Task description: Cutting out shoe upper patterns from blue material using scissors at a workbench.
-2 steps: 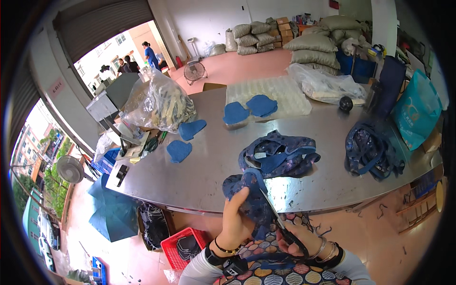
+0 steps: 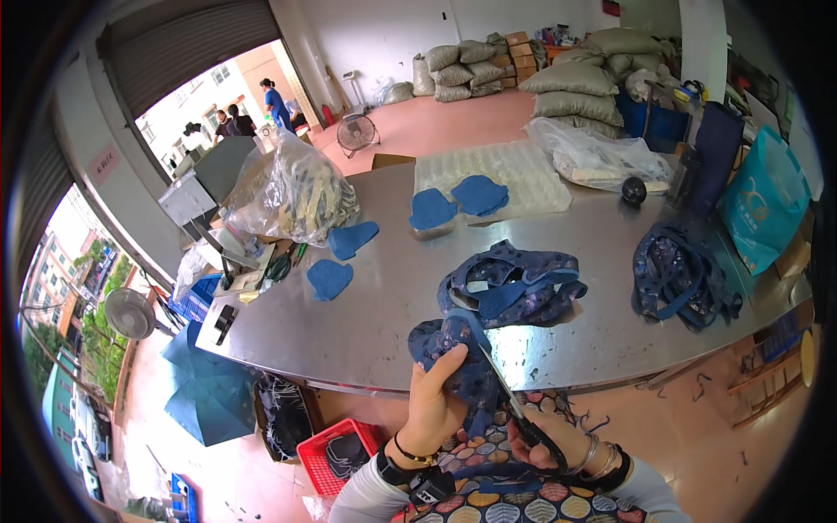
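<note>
While left hand (image 2: 432, 403) pinches blue patterned fabric piece (image 2: 453, 349), right hand (image 2: 545, 440) fingers curl through scissors (image 2: 514, 405) loops; cloth likely soft, limp, light: grip beside cut line.

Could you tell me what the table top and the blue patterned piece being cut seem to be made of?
The table top looks like brushed stainless steel: grey, with a dull sheen. The blue patterned piece in the left hand looks like soft woven fabric: it folds limply; the fibre can't be told.
</note>
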Demonstrator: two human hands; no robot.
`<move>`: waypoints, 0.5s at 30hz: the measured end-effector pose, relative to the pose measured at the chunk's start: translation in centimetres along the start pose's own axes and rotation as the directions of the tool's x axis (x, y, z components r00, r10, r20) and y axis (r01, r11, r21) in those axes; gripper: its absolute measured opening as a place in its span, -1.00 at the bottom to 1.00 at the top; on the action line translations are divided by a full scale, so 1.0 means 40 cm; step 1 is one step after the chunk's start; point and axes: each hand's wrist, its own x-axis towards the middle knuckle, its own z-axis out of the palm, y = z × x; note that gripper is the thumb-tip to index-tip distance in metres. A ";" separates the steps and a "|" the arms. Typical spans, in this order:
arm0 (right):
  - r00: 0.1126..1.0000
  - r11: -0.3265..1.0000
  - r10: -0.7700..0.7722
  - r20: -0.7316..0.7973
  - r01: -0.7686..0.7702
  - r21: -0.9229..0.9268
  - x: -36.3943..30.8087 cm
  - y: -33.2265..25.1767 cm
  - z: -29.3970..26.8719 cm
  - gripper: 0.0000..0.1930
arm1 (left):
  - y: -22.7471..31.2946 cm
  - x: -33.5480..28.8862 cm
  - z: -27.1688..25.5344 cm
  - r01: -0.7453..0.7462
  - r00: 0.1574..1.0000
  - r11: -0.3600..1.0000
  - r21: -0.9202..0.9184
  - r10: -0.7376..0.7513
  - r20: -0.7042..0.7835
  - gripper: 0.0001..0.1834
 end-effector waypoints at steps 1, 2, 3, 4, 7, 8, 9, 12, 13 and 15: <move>0.999 0.999 0.031 0.025 -0.032 0.035 0.001 -0.003 -0.007 -0.31 | 0.000 0.002 0.005 -0.055 0.998 0.998 0.042 0.055 -0.002 -0.76; 0.997 0.996 0.060 0.051 -0.064 0.069 0.005 -0.008 -0.011 -0.29 | -0.003 0.005 0.011 -0.111 0.994 0.990 0.085 0.111 -0.002 -0.78; 0.997 0.995 0.071 0.030 -0.073 0.073 0.012 -0.019 -0.007 -0.26 | -0.002 0.010 0.017 -0.167 0.986 0.978 0.127 0.168 0.000 -0.79; 0.996 0.993 0.089 0.004 -0.089 0.077 0.019 -0.028 0.001 -0.23 | -0.005 0.015 0.016 -0.179 0.983 0.975 0.129 0.181 -0.007 -0.79; 0.996 0.997 0.083 -0.042 -0.083 -0.002 0.042 -0.009 -0.018 -0.27 | -0.002 0.034 0.015 -0.212 0.976 0.967 0.145 0.218 -0.029 -0.80; 0.996 0.996 0.071 -0.051 -0.073 -0.043 0.052 0.002 -0.027 -0.30 | 0.001 0.040 0.018 -0.217 0.974 0.964 0.156 0.225 -0.035 -0.80; 0.995 0.996 0.080 -0.062 -0.083 -0.039 0.061 0.005 -0.032 -0.30 | 0.005 0.048 0.020 -0.222 0.972 0.960 0.168 0.232 -0.042 -0.80; 0.991 0.993 0.097 -0.092 -0.103 -0.065 0.077 -0.001 -0.038 -0.28 | 0.006 0.074 0.008 -0.218 0.972 0.962 0.162 0.229 -0.051 -0.79; 0.992 0.990 0.090 -0.089 -0.098 -0.097 0.082 -0.031 -0.032 -0.26 | 0.011 0.076 0.003 -0.218 0.971 0.964 0.152 0.229 -0.061 -0.79; 0.991 0.983 0.108 -0.079 -0.118 -0.139 0.090 -0.065 -0.027 -0.20 | 0.020 0.075 0.000 -0.221 0.970 0.966 0.135 0.232 -0.072 -0.78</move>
